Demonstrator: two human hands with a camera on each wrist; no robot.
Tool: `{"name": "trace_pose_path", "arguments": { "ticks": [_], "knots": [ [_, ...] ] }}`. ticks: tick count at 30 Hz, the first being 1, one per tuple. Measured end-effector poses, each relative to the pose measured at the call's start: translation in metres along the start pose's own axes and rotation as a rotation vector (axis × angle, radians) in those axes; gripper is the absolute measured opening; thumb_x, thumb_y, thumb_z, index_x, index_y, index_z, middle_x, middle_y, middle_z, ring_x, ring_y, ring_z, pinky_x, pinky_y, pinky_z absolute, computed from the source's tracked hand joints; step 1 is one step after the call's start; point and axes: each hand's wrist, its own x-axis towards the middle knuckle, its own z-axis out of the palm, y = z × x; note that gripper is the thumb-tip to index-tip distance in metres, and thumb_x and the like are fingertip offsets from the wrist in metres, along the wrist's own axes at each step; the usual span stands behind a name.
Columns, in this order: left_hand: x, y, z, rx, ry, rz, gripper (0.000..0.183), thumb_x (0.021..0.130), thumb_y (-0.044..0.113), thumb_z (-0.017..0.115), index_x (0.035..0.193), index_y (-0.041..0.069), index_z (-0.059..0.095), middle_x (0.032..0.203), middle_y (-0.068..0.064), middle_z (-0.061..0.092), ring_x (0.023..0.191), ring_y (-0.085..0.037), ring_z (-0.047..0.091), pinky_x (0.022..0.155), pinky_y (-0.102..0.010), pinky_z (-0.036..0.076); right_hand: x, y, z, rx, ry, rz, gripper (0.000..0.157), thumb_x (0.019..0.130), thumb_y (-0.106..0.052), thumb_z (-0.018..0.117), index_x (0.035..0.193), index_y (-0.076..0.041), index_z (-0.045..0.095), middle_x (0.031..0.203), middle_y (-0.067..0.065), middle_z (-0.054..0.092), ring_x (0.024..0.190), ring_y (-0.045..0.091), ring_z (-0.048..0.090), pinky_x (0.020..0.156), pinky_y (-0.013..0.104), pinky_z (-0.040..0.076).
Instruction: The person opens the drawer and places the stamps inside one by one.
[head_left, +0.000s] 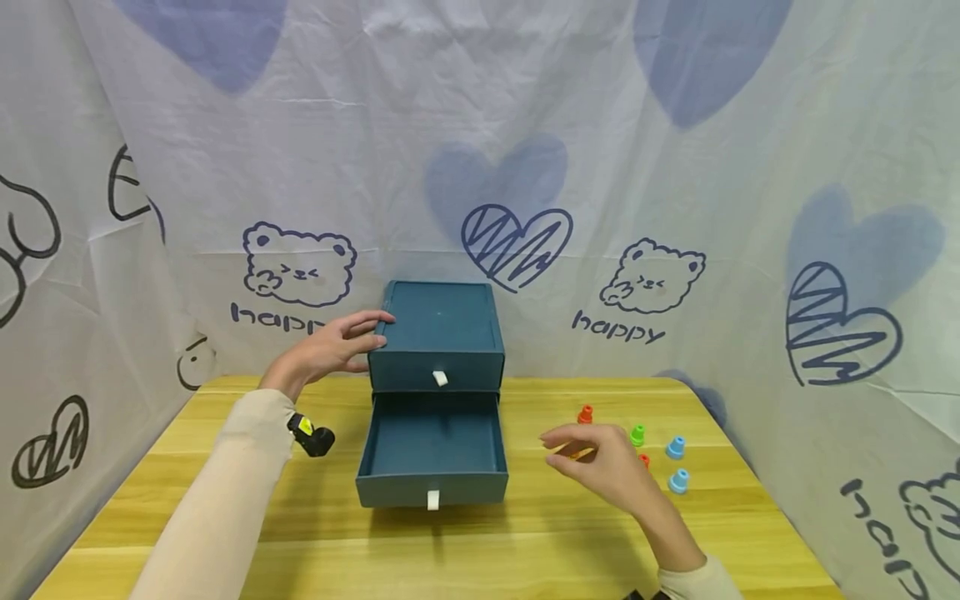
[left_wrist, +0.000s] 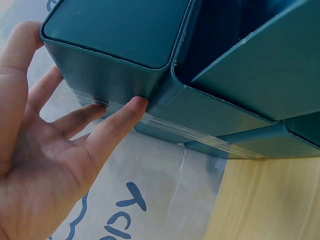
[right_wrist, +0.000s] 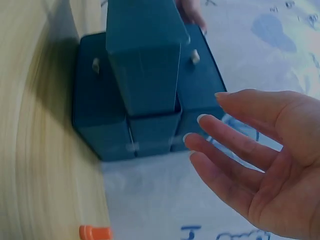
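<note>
A dark teal drawer cabinet (head_left: 438, 321) stands at the middle back of the table. One of its drawers (head_left: 435, 490), below the top one, is pulled out and its visible floor is bare. My left hand (head_left: 337, 346) touches the cabinet's left side and top edge with spread fingers; in the left wrist view its fingertips (left_wrist: 139, 103) meet the side wall. My right hand (head_left: 600, 462) hovers right of the drawer, fingers loosely bent, and the right wrist view shows nothing in it. Small stepped plastic pegs lie around it: a red peg (head_left: 586, 413), a green peg (head_left: 637, 435) and blue pegs (head_left: 678, 481).
An orange peg (right_wrist: 95, 233) shows at the bottom of the right wrist view. Another red peg (head_left: 644, 459) is partly hidden by my right hand. White printed cloth (head_left: 495, 100) hangs behind and beside the wooden table (head_left: 442, 558). White pull tabs (head_left: 432, 500) stick out from the drawer fronts.
</note>
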Motion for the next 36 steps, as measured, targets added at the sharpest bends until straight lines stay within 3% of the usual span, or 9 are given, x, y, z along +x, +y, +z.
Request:
{"name": "trace_pose_path", "arguments": {
  "ticks": [6,15,23,36],
  "knots": [
    [0.0,0.0,0.0,0.001,0.003,-0.001,0.059,0.106,0.036,0.058,0.158,0.017,0.037,0.172,-0.018,0.02,0.153,-0.048,0.03,0.116,-0.064,0.042,-0.002,0.018,-0.01,0.013,-0.003,0.06,0.021,0.092,-0.015,0.079,0.113,-0.013,0.079,0.113,0.011,0.078,0.093,0.015,0.075,0.072,0.022,0.063],
    [0.0,-0.001,0.0,0.003,-0.001,-0.001,0.06,0.106,0.038,0.058,0.158,0.018,0.036,0.172,-0.018,0.018,0.154,-0.048,0.029,0.116,-0.064,0.041,-0.002,0.036,-0.021,-0.024,0.025,0.099,0.017,0.091,-0.012,0.078,0.108,-0.013,0.08,0.114,0.015,0.077,0.099,0.026,0.075,0.075,0.022,0.063],
    [-0.002,-0.002,0.0,0.009,0.003,0.012,0.063,0.105,0.039,0.059,0.159,0.015,0.035,0.172,-0.02,0.017,0.153,-0.049,0.029,0.115,-0.065,0.042,0.001,0.063,-0.025,-0.107,0.051,0.126,0.019,0.091,-0.008,0.078,0.11,-0.006,0.079,0.119,0.015,0.076,0.099,0.026,0.075,0.078,0.03,0.065],
    [-0.003,-0.002,0.0,0.006,0.001,0.018,0.06,0.107,0.036,0.057,0.159,0.015,0.035,0.172,-0.02,0.017,0.154,-0.049,0.028,0.116,-0.065,0.041,0.0,0.1,-0.02,-0.131,0.042,0.192,0.025,0.09,-0.007,0.078,0.115,-0.003,0.076,0.122,0.017,0.075,0.104,0.034,0.074,0.09,0.045,0.063]
  ]
}}
